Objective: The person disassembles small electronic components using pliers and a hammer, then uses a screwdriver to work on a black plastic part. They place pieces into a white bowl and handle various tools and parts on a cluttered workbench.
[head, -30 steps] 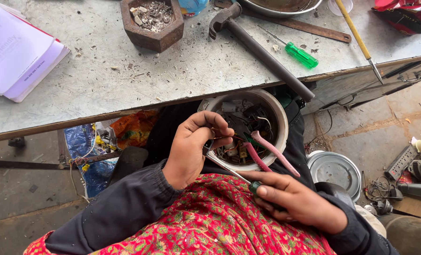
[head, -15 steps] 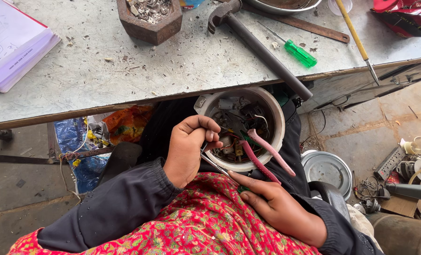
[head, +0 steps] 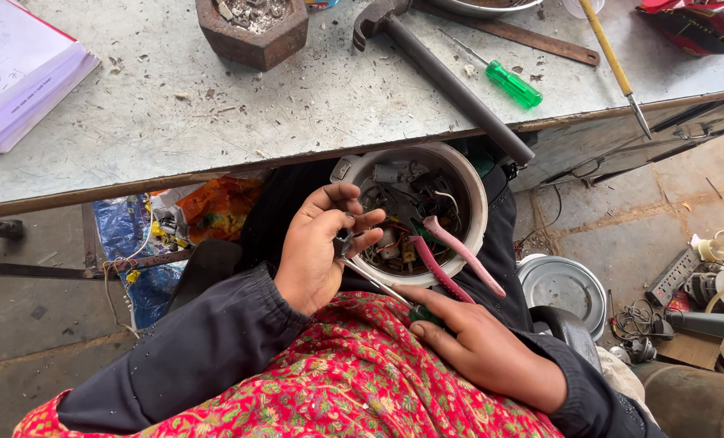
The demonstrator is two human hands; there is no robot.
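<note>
A round white appliance base [head: 477, 212] lies open side up on my lap, with wires and small parts showing inside. My left hand [head: 317, 247] rests at its left rim, and its fingertips pinch a small metal part. My right hand [head: 484, 353] lies on the red flowered cloth and grips a thin screwdriver [head: 378, 284] by its green handle. The shaft points up and left to the part in my left fingers. Pink-handled pliers [head: 463, 253] lean out of the base, touched by neither hand.
The grey worktable [head: 216, 122] ahead carries a hammer [head: 447, 77], a green-handled screwdriver [head: 512, 83], a yellow-handled tool [head: 614, 65], a rusty hexagonal block [head: 252, 32] and a notebook [head: 21, 73]. A metal lid [head: 563, 285] and loose electrical scrap lie on the floor at the right.
My left fingers have uncurled a little and now pinch the small part at the rim. My right hand with the screwdriver has shifted slightly. The view has drifted.
</note>
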